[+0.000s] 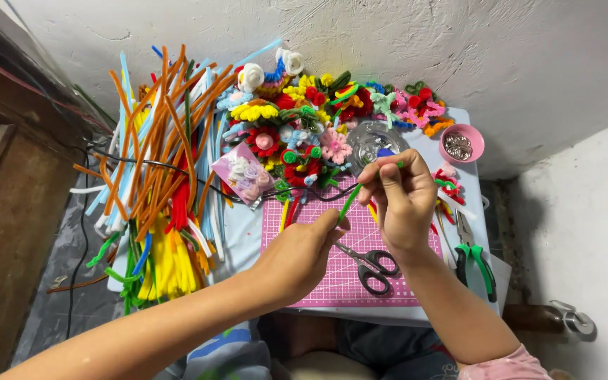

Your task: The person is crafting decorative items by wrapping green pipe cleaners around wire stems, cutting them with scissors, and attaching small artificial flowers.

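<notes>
While both forearms reach in from the near edge, the left hand (pixel 300 253) pinches the lower end of a green pipe cleaner (pixel 350 202), grip narrow, thumb and forefinger closed on it. Just above, the right hand (pixel 402 200) has its fingertips closed tight on the upper end, so the stem slants between the two hands, held above the pink cutting mat (pixel 350 285). That stem looks light, fuzzy and easily bent; I'd judge the ends are the place to hold it, as a squeeze mid-length would kink it. Under the wrists, black-handled scissors (pixel 371 266) lie on the mat, and green-handled pliers (pixel 474 259) lie to the right on the desk (pixel 244 236). Further back, a clear round tub (pixel 371 141) and a small pink bowl (pixel 461 143) of metal bits. Left, a heap of loose orange, blue and yellow stems (pixel 156 176); against the wall, finished fuzzy flowers (pixel 304 116).
</notes>
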